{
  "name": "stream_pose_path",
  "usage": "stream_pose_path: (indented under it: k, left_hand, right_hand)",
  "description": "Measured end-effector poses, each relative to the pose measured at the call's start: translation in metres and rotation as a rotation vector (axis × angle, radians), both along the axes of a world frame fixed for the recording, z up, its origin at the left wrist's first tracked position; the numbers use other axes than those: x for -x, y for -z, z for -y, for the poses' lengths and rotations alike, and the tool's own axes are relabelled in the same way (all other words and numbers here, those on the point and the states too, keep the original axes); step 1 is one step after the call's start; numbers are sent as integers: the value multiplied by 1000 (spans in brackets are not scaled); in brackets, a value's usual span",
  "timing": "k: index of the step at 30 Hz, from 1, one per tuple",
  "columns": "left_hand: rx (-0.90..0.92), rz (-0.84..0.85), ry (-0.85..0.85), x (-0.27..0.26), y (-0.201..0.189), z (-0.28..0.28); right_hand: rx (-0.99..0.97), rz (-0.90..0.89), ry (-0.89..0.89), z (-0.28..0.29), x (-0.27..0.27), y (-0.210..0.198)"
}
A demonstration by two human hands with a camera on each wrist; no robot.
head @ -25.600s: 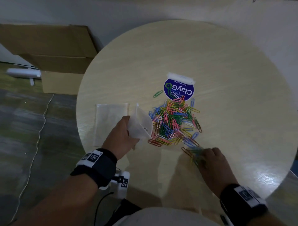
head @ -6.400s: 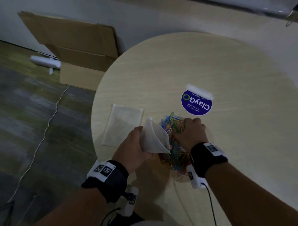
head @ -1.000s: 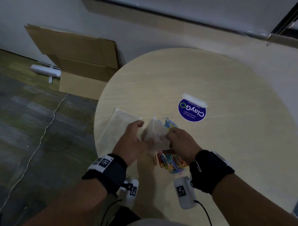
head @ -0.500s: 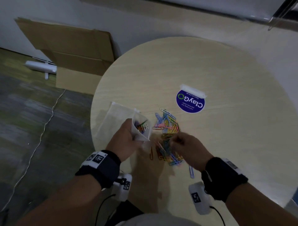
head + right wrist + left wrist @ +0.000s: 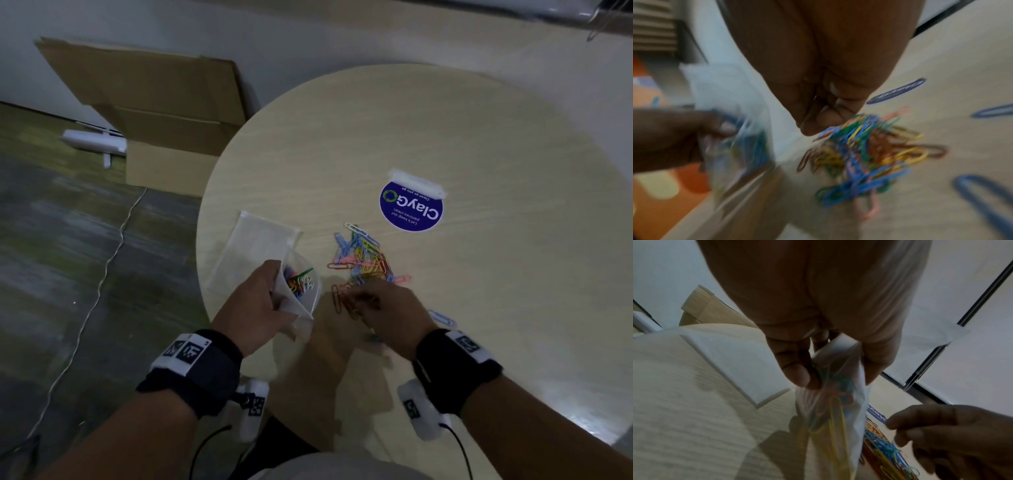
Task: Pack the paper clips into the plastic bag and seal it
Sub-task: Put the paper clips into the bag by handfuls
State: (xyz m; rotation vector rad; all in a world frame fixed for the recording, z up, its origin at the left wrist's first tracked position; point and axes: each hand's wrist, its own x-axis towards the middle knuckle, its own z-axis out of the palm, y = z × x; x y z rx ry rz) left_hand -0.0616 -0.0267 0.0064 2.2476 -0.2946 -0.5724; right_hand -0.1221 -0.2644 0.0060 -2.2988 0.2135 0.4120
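Observation:
My left hand (image 5: pixel 274 291) grips a small clear plastic bag (image 5: pixel 303 294) by its rim and holds it upright, mouth open, above the table's near left edge. Several coloured clips lie inside the bag (image 5: pixel 830 410). A pile of coloured paper clips (image 5: pixel 364 262) lies on the round table (image 5: pixel 445 120) just right of the bag. My right hand (image 5: pixel 363 301) is on the near edge of the pile (image 5: pixel 865 154), fingers curled and thumb pressed to them, pinching at clips. One blue clip (image 5: pixel 442 317) lies apart, right of that hand.
A second clear bag (image 5: pixel 253 250) lies flat at the table's left edge, behind the held one. A round blue sticker (image 5: pixel 411 209) sits beyond the pile. On the floor to the left stand a cardboard box (image 5: pixel 154 113) and a white object (image 5: pixel 92 140).
A second ago my right hand was at the bag's mouth. It has since moved right and down onto the pile, and the bag has stayed in my left hand.

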Motion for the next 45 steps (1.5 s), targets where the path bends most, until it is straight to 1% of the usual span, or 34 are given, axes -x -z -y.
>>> stream_pose_path:
  k: [2,3,4,5,6,7,9,11,13,15,19,22,23,24,25,27,29,31,34,37,40,42,45]
  left_hand:
    - [-7,3,10,1,3,3]
    - [-9,8,11,1,4,5]
    - [-13,16,9,2,5,7]
    - [-19,22,4,3,6,8]
    - [-23,28,-2,3,6,9]
    - [-21,30,-5,4,7,10]
    - [-12,28,-8,4,6,10]
    - [-16,28,-8,4,6,9]
    - [-15,18,-3,5,6,8]
    - [-18,17,-3,5,5,8]
    - [-23,19,-2,6,6,8]
    - [-31,42,7,7,7,12]
    - [-37,52,6,8,8,14]
    - [-45,57,4,8,9,15]
    - [-56,52,5,8,9,17]
    - [-71,42,20,9,9,20]
    - [-73,38,46,9,8,22]
    - [-68,34,59,9,7,22]
    - [-67,30,65,8,9,21]
    - [-90,45,63,7,8,23]
    - [-117,53,68,7,7,26]
    - [-128,45,66,7,5,28]
    - [-143,47,61,8,3,32]
  right_hand:
    - [69,70,206,28,16,-2]
    - [155,85,292,43,28,0]
    - [270,43,343,55,40,4]
    - [361,-32,356,64,54,8]
    - [406,-103,346,67,66,11]
    - [415,-135,315,66,76,16]
    - [395,-115,249,59,87,26]
    - [397,-56,179,50,83,34]
    - [406,-38,166,42,70,36]
    - [400,-49,202,39,52,37]
    - [317,-66,241,40,21,31]
    - [238,-12,400,40,10,24]
    - [246,-24,426,37,7,23]
    - [297,-53,386,32,4,23]
    - [378,-92,308,26,1,24]
    - [493,-114,167,12,-2,27]
    - [534,-84,86,5,-1,30]
    - [516,-59,46,5,1,36]
    - [479,-34,20,13,3,36]
    - [431,-14,-5,21,2,27]
    - [452,-54,-13,29,-1,23]
    - [439,-58,25,34,-3,21]
    - [346,-31,119,40,-5,10]
